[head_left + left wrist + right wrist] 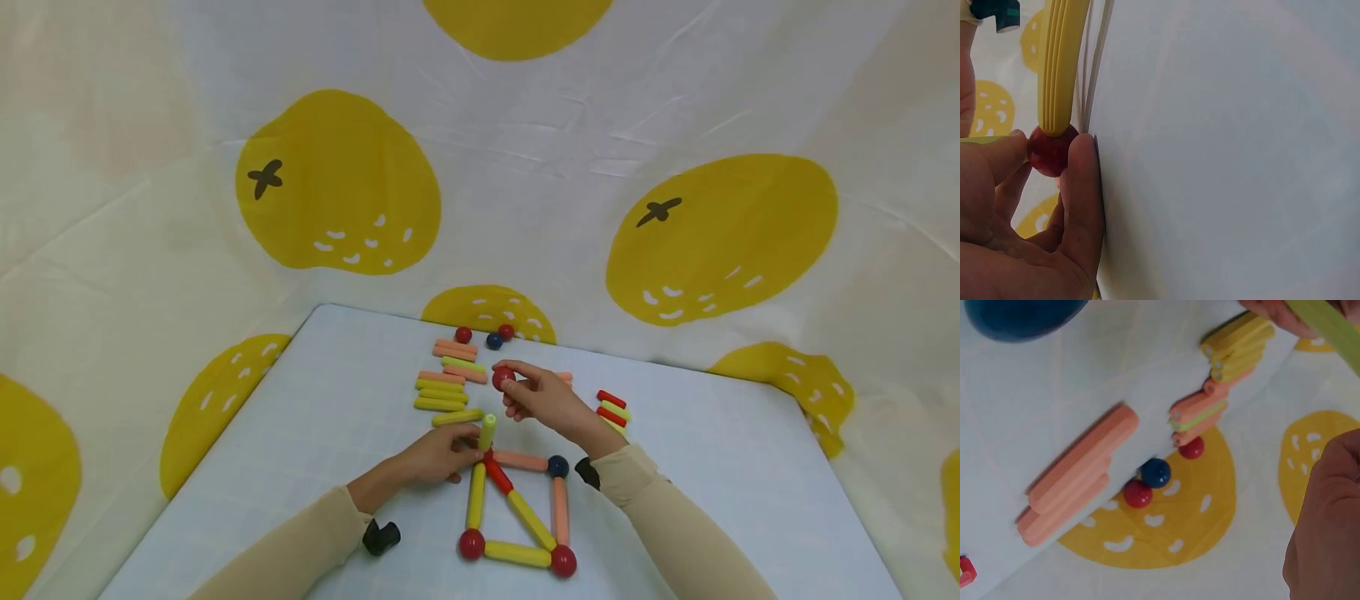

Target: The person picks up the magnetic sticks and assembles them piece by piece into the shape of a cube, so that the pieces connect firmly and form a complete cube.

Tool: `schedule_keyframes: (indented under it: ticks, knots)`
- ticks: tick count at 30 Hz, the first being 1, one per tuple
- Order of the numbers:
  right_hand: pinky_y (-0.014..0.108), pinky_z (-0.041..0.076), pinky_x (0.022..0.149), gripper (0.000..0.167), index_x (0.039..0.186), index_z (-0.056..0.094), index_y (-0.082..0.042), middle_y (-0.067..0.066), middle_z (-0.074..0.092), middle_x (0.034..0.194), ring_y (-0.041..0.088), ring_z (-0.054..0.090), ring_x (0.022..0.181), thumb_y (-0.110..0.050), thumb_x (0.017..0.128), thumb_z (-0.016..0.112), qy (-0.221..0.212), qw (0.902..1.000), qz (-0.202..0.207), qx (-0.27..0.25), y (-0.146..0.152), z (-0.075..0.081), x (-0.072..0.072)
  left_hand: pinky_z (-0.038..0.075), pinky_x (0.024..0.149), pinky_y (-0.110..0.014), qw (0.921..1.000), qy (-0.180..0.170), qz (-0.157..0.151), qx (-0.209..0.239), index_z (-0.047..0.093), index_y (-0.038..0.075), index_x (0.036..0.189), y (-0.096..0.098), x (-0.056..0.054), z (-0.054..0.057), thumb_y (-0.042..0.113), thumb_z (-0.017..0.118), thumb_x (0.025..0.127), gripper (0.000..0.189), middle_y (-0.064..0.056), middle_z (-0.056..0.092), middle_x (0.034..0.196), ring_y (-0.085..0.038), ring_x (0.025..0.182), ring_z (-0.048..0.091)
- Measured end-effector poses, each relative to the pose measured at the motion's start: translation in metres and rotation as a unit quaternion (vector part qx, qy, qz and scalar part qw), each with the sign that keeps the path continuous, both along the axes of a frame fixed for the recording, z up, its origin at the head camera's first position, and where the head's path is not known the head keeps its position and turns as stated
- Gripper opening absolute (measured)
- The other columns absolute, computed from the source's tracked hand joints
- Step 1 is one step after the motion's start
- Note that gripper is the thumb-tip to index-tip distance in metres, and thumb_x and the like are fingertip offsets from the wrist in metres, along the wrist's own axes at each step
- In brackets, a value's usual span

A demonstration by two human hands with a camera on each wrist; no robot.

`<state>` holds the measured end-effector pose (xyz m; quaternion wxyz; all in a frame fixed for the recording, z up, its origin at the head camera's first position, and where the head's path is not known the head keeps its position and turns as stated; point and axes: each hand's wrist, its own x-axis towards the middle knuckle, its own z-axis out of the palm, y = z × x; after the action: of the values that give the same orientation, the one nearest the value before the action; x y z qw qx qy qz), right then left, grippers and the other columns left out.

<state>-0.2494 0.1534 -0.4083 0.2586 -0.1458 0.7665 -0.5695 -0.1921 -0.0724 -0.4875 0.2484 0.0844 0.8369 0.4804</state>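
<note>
My left hand (438,456) pinches a red ball (1047,153) at the far left corner of a flat frame of rods and balls. From that ball a yellow-green rod (487,433) stands upright. Up and to the right, my right hand (547,402) holds another red ball (502,379) between thumb and fingers, higher than the rod's top. The frame's other corners are a blue ball (557,467) and two red balls, one near left (472,544) and one near right (563,562). A red rod (498,475) and a yellow rod (532,521) form its diagonal.
Behind my hands lie loose yellow rods (441,396) and salmon rods (454,350). Two red balls and a blue ball (494,341) sit at the table's back edge. Short red and yellow-green rods (615,408) lie to the right. A patterned cloth (525,167) hangs behind the table.
</note>
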Motion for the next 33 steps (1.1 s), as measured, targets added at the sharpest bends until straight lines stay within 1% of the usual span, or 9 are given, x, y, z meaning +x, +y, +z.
schedule_keyframes:
  ticks: [5,9,12,16,20,23,25,29,33]
  knots:
    - [0.028,0.057,0.075,0.044,0.145,0.053,-0.021,0.005,0.065,0.088,0.021,0.064,0.079,-0.033,0.104,0.059,0.02,0.9986,0.047,0.011,0.003,0.005,0.014,0.059,0.068,-0.031,1.0,0.006,-0.002,-0.006,0.066,0.024,0.124,-0.001,-0.001,0.0,0.024,0.067,0.1,0.024,-0.003,0.064,0.122,-0.018,0.089,0.062]
    - [0.027,0.057,0.073,0.042,0.143,0.055,-0.021,0.006,0.064,0.087,0.02,0.064,0.078,-0.034,0.103,0.06,0.035,0.9961,0.08,0.012,0.003,0.005,0.021,0.058,0.068,-0.032,0.9999,0.006,0.002,-0.009,0.065,0.022,0.127,-0.003,0.0,0.001,0.025,0.066,0.1,0.027,-0.005,0.064,0.124,-0.018,0.086,0.063]
    - [0.027,0.057,0.072,0.042,0.141,0.056,-0.02,0.006,0.064,0.085,0.018,0.064,0.076,-0.035,0.103,0.061,0.047,0.9941,0.095,0.022,0.003,0.004,0.024,0.058,0.067,-0.032,1.0,0.005,0.003,-0.006,0.064,0.02,0.129,-0.003,0.001,0.001,0.026,0.067,0.1,0.03,-0.005,0.065,0.123,-0.019,0.082,0.063]
    - [0.03,0.058,0.073,0.042,0.141,0.057,-0.02,0.005,0.064,0.085,0.018,0.064,0.075,-0.035,0.102,0.061,0.048,0.9931,0.1,0.04,0.002,0.003,0.028,0.057,0.066,-0.032,1.0,0.006,0.002,0.0,0.064,0.019,0.13,-0.002,0.001,-0.001,0.026,0.067,0.099,0.032,-0.005,0.065,0.122,-0.019,0.075,0.063]
    - [0.033,0.058,0.074,0.041,0.142,0.057,-0.022,0.004,0.064,0.086,0.017,0.063,0.075,-0.034,0.103,0.061,0.049,0.9925,0.099,0.051,0.001,0.002,0.03,0.057,0.066,-0.032,1.0,0.003,0.002,0.001,0.064,0.02,0.131,-0.001,0.002,-0.001,0.026,0.067,0.099,0.032,-0.005,0.065,0.121,-0.019,0.073,0.063]
    - [0.036,0.059,0.075,0.041,0.142,0.057,-0.021,0.004,0.064,0.086,0.017,0.063,0.075,-0.034,0.103,0.061,0.052,0.9924,0.101,0.049,0.001,0.003,0.03,0.057,0.066,-0.032,1.0,0.0,0.003,0.001,0.064,0.02,0.13,-0.001,0.001,0.0,0.026,0.068,0.099,0.032,-0.005,0.066,0.121,-0.02,0.074,0.063]
    - [0.036,0.058,0.075,0.04,0.141,0.058,-0.022,0.004,0.064,0.086,0.017,0.063,0.075,-0.034,0.103,0.061,0.053,0.9921,0.103,0.048,0.0,0.003,0.03,0.058,0.067,-0.032,1.0,-0.001,0.002,0.001,0.063,0.02,0.132,-0.002,0.001,0.001,0.026,0.069,0.098,0.034,-0.005,0.065,0.121,-0.02,0.076,0.064]
    - [0.032,0.057,0.073,0.04,0.141,0.057,-0.022,0.004,0.064,0.086,0.016,0.062,0.075,-0.033,0.103,0.06,0.049,0.9923,0.104,0.046,-0.001,0.003,0.032,0.059,0.069,-0.033,0.9999,-0.003,-0.012,0.011,0.062,0.021,0.135,-0.002,0.0,0.004,0.027,0.07,0.098,0.038,-0.004,0.065,0.124,-0.019,0.088,0.065]
    - [0.03,0.056,0.073,0.041,0.142,0.056,-0.02,0.004,0.064,0.086,0.016,0.062,0.076,-0.033,0.104,0.06,0.038,0.9932,0.102,0.041,-0.002,0.002,0.032,0.06,0.07,-0.033,0.9994,0.003,-0.027,0.021,0.064,0.021,0.131,-0.002,0.0,0.006,0.028,0.068,0.099,0.033,-0.004,0.065,0.122,-0.019,0.092,0.065]
